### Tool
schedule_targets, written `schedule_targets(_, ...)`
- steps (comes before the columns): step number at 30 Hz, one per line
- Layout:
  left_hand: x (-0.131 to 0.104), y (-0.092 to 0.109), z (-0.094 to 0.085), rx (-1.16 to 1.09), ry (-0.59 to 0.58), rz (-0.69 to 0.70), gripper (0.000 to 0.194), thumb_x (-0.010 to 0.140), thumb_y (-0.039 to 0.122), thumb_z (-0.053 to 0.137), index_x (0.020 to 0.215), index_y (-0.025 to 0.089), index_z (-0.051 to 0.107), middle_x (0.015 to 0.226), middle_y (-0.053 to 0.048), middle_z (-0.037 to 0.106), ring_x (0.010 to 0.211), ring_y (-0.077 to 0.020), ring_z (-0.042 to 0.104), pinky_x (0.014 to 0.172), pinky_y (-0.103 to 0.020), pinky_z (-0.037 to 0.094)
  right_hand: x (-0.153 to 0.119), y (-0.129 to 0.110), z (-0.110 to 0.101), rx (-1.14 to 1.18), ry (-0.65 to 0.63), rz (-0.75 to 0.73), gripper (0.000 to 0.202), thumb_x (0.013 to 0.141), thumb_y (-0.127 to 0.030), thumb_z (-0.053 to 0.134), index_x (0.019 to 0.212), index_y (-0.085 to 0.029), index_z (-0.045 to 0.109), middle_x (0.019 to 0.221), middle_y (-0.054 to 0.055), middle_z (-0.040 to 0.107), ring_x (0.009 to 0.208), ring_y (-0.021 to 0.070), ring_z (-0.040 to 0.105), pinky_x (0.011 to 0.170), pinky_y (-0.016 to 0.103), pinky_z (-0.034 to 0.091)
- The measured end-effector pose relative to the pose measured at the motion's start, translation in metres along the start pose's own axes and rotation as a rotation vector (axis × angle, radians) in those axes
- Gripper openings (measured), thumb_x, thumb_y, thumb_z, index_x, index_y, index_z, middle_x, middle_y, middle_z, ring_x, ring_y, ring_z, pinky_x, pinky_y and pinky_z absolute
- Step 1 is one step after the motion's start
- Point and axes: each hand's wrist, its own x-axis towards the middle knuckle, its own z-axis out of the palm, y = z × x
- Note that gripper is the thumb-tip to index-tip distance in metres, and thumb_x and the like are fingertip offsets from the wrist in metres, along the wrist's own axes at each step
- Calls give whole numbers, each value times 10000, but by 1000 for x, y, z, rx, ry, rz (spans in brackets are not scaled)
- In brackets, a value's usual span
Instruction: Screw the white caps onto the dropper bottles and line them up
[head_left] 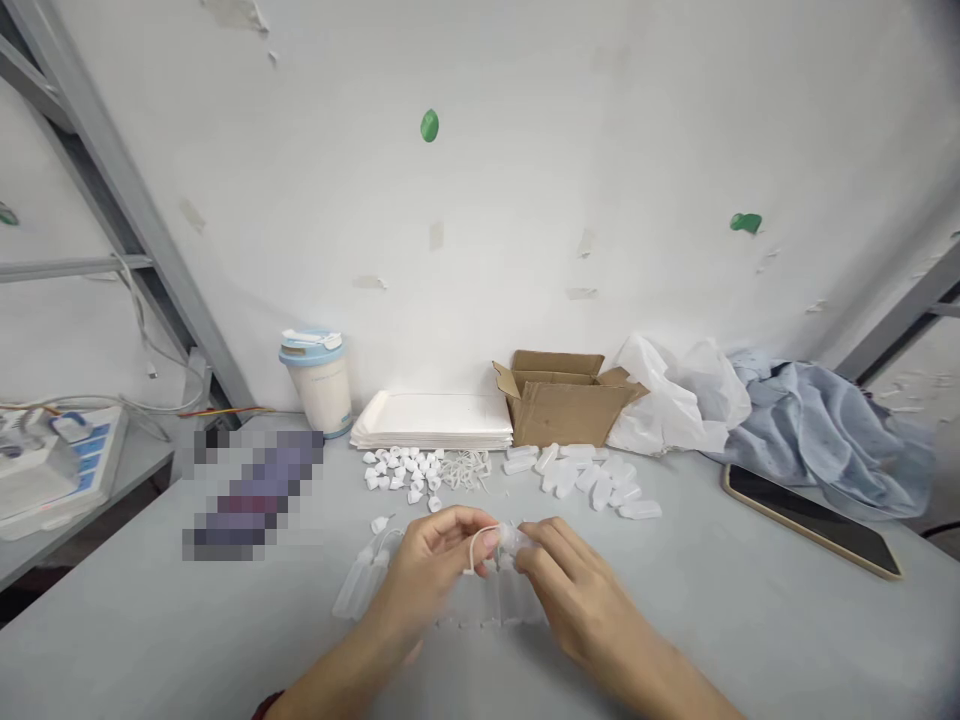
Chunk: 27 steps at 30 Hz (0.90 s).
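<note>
Bottle [514, 540], small and translucent, held between both hands above the near middle of a grey worktop [300, 650]. The worktop stands against a pale wall [510, 200] bearing green spots and tape scraps; metal framing rises at left and right. Left hand [450, 555]: thumb and fingers closed at the cap end, beside a thin white tube [474, 545] that curves leftward. Right hand [581, 580]: fingers bent and closed on the bottle's other end. Beneath and beside the hands lie more bottles; those at near left [360, 585] have caps and tubes fitted. Farther off, left to right, lie white caps [405, 468], a heap of thin tubes [465, 470] and loose bottles [600, 478]. Containers, along the far edge: an upright cup [324, 395] with a blue lid, at left; an open cardboard box [570, 412], its contents hidden, between a white stack [435, 418] and a crumpled plastic bag [667, 405]. Right of the bag is a blue cloth [825, 430], with a phone [814, 520] lying nearer. At left, a pixelated patch conceals part of the worktop.
</note>
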Motion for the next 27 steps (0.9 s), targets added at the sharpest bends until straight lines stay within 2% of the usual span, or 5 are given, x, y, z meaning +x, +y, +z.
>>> schedule_targets(5,1,1,-2,173,12,132,200,745,382,682,785,188,707,738,-11,626,712,-148,532,672,-248,428,2,-1,2,-10,68,-33,311,756,63,361,910,-164,507,953,115,591,768,188,498,645,279,468)
schedule_targets(8,2,-1,-2,237,-7,192,181,745,361,671,753,182,698,792,-25,630,780,-173,547,687,-254,426,-1,1,6,-33,43,-46,287,763,18,402,956,-166,509,968,119,603,758,196,513,642,291,485)
schedule_targets(11,3,-3,0,201,-9,134,167,734,341,675,772,178,685,778,-18,617,792,-175,546,712,-259,428,-4,3,9,-34,31,-51,290,782,-26,433,1027,-163,504,993,126,613,790,214,538,668,319,500)
schedule_targets(18,3,-6,2,26,-34,-18,197,674,312,734,801,183,658,736,20,574,752,-139,512,703,-241,412,3,-3,10,65,152,-41,370,834,12,403,1171,-136,446,881,98,643,688,180,526,590,285,499)
schedule_targets(27,-1,-4,9,-22,-19,-44,192,715,294,705,862,182,651,691,32,555,676,-117,473,664,-235,398,2,-1,10,-9,75,-48,498,832,38,396,1315,-78,422,989,147,659,760,210,543,636,329,522)
